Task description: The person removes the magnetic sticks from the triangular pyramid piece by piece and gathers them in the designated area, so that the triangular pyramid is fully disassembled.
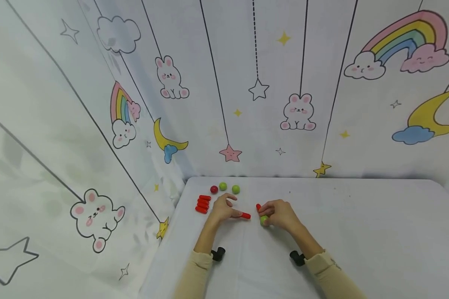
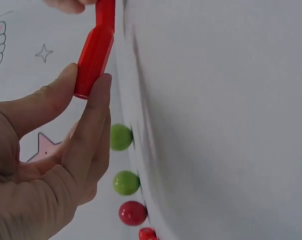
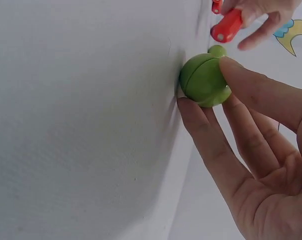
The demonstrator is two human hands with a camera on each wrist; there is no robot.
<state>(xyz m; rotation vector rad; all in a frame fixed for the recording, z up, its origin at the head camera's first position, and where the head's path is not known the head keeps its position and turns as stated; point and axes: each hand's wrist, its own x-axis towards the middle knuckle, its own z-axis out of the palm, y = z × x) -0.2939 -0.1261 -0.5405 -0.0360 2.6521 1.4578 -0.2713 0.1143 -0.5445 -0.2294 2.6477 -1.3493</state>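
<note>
My left hand [image 1: 220, 209] pinches a short red rod [image 1: 245, 216] between thumb and fingers, near the middle of the table. In the left wrist view the rod [image 2: 94, 60] points away from the fingertips, and a second red piece shows past its far end. My right hand [image 1: 281, 212] holds a green ball [image 1: 264, 220] low at the tabletop. The right wrist view shows a seam line around this ball [image 3: 205, 77], with thumb and fingers on its sides. Another red rod [image 1: 258, 206] lies just beyond the right hand, partly hidden by its fingers.
Several red rods [image 1: 203, 203] lie in a stack-like row at the table's left. Behind them sit a dark red ball [image 1: 214, 189] and two green balls [image 1: 223, 186]. A white cloth covers the table [image 1: 359, 232], and a printed curtain [image 1: 265, 137] hangs along its back and left.
</note>
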